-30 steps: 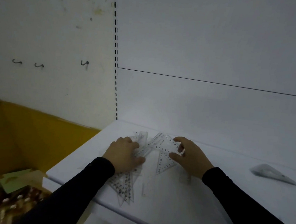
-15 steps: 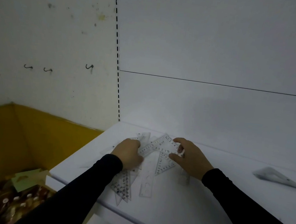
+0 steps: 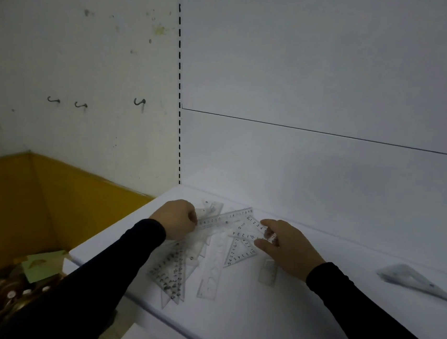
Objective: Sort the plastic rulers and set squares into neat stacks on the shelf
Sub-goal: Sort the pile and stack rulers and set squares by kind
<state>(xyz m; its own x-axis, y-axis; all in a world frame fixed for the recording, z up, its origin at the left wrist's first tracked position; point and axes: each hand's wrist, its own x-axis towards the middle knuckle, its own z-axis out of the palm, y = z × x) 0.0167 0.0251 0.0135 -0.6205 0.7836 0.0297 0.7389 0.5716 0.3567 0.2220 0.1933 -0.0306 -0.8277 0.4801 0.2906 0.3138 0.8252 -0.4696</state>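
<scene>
Clear plastic set square point(image 3: 240, 249), printed 0–5, right hand point(image 3: 287, 245) pinching

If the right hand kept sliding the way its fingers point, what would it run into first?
The right hand points left across the shelf, already pinching a set square. Going on, it would likely meet the long ruler first, then the left hand; depth is unclear.

Your rulers and set squares point(image 3: 239, 248) are clear, glossy plastic with black printed scales. The shelf point(image 3: 271, 316) under them looks smooth, matt white. Your sleeves point(image 3: 114, 271) are matt black cloth.
</scene>
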